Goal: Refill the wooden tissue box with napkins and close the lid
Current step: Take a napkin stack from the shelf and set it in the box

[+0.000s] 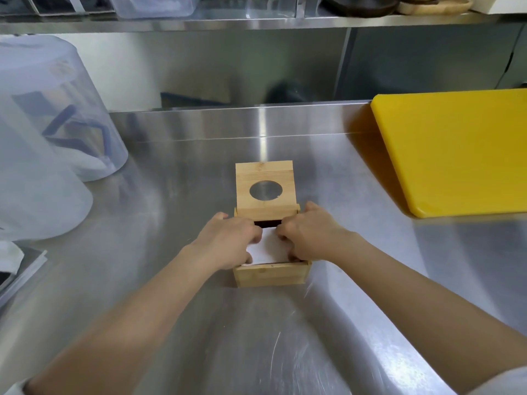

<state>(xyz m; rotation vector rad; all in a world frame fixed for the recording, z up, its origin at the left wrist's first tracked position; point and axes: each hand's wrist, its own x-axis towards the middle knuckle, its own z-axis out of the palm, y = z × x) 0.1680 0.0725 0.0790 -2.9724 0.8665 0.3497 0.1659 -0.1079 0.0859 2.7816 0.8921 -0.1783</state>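
A square wooden tissue box [272, 274] sits in the middle of the steel counter. Its hinged lid [265, 172], with a round hole in it, stands upright at the far side. A stack of white napkins [267, 249] lies partly inside the box, tilted, with a dark gap behind it. My left hand [228, 238] holds the stack's left edge and my right hand [310, 235] holds its right edge, fingers curled over the napkins and down into the box.
A thick yellow cutting board [456, 149] lies at the right. Large translucent plastic containers [57, 109] stand at the left, one nearer [37, 201]. A steel backsplash and shelf [256, 22] with bowls rise behind.
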